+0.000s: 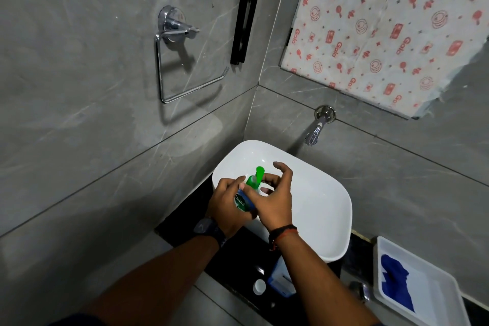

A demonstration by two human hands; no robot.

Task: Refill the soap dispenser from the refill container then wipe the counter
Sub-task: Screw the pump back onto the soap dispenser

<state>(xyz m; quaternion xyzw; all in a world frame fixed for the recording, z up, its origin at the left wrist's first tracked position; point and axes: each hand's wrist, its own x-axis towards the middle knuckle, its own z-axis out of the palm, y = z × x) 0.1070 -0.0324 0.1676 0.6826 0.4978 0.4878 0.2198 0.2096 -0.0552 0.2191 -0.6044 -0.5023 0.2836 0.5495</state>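
Over the sink (330, 193) the left grip (227, 204) holds the soap bottle (241, 202) and the right grip (275, 201) pinches its green pump (258, 174), so refilling seems unfinished and the bench (238, 259) is not yet wiped.

Black counter (235, 259): basin (317, 209), cap (259, 286), refill container (281, 282).

The room was dim and grey. The towel ring (185, 71) and tap (316, 131) threw soft shadows down the wall. The white basin (325, 193) shone brightest, the black counter (243, 262) swallowed detail, and tile lines bowed toward the edges.
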